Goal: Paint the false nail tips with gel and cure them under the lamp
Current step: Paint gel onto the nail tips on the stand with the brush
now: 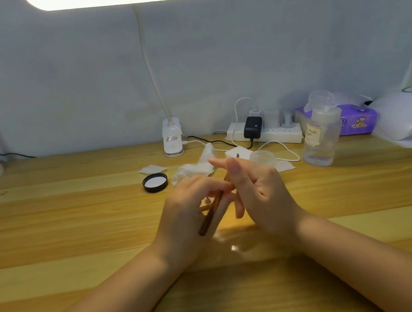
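My left hand is curled around a thin brown stick, probably a gel brush handle, which slants from lower left to upper right. A small pale piece, perhaps a nail tip on a holder, shows under its fingers. My right hand is close beside it, fingers mostly straight and spread. Two of them point up, and they meet the left fingertips near the stick's upper end. The white curing lamp stands at the far right of the desk.
Behind my hands lie a black lid, a crumpled tissue, a cotton pad and a small clear jar. A clear labelled bottle, purple wipes, a power strip with cables and a desk-lamp clip line the back.
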